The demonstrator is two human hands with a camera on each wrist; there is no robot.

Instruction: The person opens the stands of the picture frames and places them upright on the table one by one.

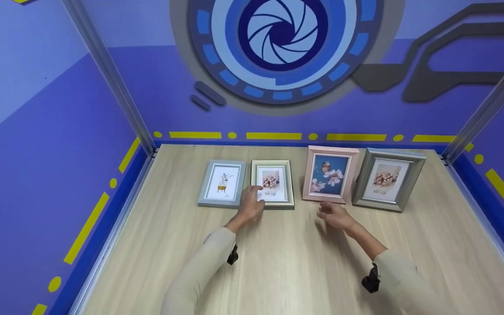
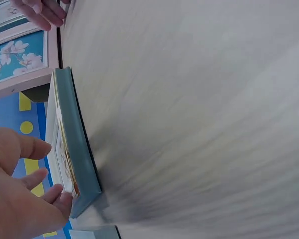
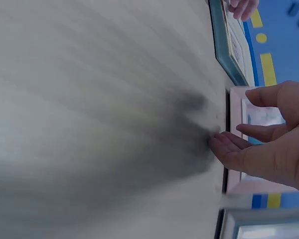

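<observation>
Four-sided picture frames stand or lie in a row on the wooden tabletop (image 1: 295, 262). At the left, a grey-blue frame (image 1: 221, 183) lies back beside a champagne-coloured frame (image 1: 278, 188) with a bouquet picture. My left hand (image 1: 250, 205) is over the champagne frame's lower left side; in the left wrist view its fingers (image 2: 37, 149) are loosely spread, and contact is unclear. A pink frame (image 1: 330, 175) with a blossom picture stands upright. Just in front of its bottom edge is my right hand (image 1: 336, 215), fingers (image 3: 261, 94) relaxed and apart, holding nothing.
A grey-silver frame (image 1: 387, 179) stands upright at the right, close beside the pink one. Behind the table rises a blue-purple printed wall (image 1: 142, 83). Metal posts (image 1: 107, 74) mark the back corners, and side panels (image 1: 50, 175) flank the tabletop.
</observation>
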